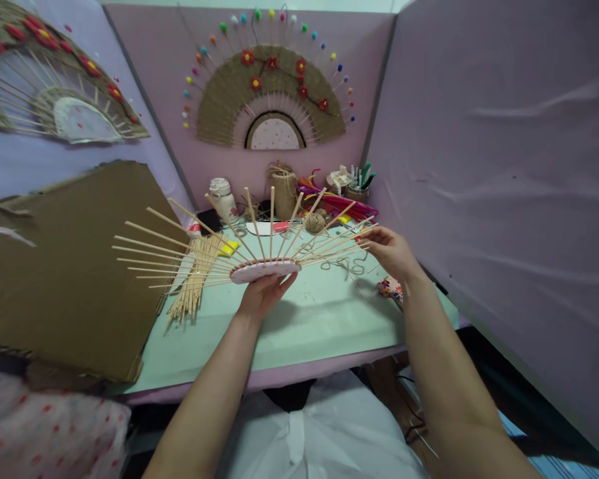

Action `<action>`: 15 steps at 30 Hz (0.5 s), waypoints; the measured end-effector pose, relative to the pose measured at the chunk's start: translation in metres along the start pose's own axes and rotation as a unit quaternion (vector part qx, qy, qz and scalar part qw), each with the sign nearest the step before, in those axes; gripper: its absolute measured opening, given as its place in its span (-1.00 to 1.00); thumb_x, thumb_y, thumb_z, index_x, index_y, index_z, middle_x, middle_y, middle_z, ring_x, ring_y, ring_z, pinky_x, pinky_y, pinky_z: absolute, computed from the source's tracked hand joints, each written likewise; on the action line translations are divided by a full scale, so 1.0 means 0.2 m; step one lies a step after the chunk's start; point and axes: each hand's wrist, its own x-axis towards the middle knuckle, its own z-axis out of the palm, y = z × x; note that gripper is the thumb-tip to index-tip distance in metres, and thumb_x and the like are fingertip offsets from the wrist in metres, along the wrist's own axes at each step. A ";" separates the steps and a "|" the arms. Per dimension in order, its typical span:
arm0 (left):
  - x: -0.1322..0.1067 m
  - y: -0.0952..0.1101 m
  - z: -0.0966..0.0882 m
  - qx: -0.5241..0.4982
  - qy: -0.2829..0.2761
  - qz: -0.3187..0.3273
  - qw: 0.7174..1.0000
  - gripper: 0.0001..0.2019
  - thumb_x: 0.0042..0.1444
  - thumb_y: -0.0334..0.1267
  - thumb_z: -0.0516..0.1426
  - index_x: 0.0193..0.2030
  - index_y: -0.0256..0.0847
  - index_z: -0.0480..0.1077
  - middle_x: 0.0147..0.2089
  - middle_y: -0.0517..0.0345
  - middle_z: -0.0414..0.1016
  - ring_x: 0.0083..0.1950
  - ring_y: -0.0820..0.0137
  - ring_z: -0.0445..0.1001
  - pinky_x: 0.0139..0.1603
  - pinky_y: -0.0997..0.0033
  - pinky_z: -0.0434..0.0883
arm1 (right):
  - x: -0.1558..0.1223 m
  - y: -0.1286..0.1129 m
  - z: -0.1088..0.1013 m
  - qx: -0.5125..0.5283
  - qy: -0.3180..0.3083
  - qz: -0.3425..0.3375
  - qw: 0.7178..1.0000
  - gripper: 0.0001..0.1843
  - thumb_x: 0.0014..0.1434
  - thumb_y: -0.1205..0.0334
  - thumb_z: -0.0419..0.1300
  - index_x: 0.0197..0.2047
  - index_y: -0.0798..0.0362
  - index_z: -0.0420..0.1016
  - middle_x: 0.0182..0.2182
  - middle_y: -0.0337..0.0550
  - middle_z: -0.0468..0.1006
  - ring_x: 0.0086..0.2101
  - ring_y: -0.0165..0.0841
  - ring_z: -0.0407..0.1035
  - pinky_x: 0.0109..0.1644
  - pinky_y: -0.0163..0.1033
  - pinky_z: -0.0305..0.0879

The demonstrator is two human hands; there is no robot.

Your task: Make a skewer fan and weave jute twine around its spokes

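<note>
A half-made fan frame [264,269] hangs in the air over the table, its thin wooden sticks spread out from a base covered in white fabric. Beneath that base, my left hand [264,293] grips it with fingers wrapped round the underside. At the right end of the spread, my right hand [387,249] has its fingers closed on the tip of a wooden stick [347,247]. The palm side of the left hand is hidden by the base.
A bundle of loose sticks [194,279] lies on the green table [299,332]. Behind stand a jar [223,199], a twine-wrapped container [283,193] and a twine ball [315,221]. Cardboard [64,273] leans at left. A finished fan [219,100] hangs on the wall.
</note>
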 end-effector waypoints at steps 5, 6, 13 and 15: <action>0.00 0.00 0.00 -0.006 0.007 -0.006 1.000 -0.72 -0.07 -0.49 0.18 -0.15 -0.35 0.50 -0.06 -0.07 0.56 0.15 0.14 0.40 0.31 0.06 0.19 | -0.07 -0.13 -0.05 -0.038 0.031 -0.055 0.997 -0.76 -0.09 0.17 0.36 -0.36 0.07 0.45 -0.45 -0.25 0.47 -0.41 -0.44 0.34 -0.25 -0.27 0.27; 0.00 0.00 0.00 -0.006 0.010 -0.003 1.000 -0.72 -0.07 -0.49 0.18 -0.16 -0.35 0.50 -0.06 -0.06 0.56 0.15 0.15 0.40 0.30 0.07 0.19 | -0.09 -0.15 -0.05 -0.056 0.039 -0.057 0.996 -0.77 -0.08 0.16 0.35 -0.37 0.07 0.45 -0.46 -0.25 0.47 -0.41 -0.44 0.34 -0.25 -0.27 0.27; 0.01 -0.01 0.02 -0.014 0.033 0.036 0.999 -0.75 -0.07 -0.54 0.17 -0.21 -0.31 0.50 -0.05 -0.01 0.56 0.23 0.16 0.32 0.33 0.09 0.18 | -0.34 -0.26 0.11 -0.041 -0.011 -0.026 0.999 -0.83 0.04 0.14 0.27 -0.35 0.04 0.45 -0.44 -0.23 0.47 -0.41 -0.42 0.34 -0.27 -0.27 0.30; 0.01 -0.01 0.02 -0.017 0.043 0.044 0.998 -0.75 -0.09 -0.56 0.17 -0.24 -0.28 0.50 -0.06 0.03 0.56 0.25 0.17 0.29 0.33 0.08 0.17 | -0.41 -0.27 0.19 0.002 -0.063 -0.013 0.998 -0.84 0.09 0.12 0.23 -0.34 0.04 0.43 -0.41 -0.21 0.48 -0.42 -0.42 0.34 -0.31 -0.27 0.31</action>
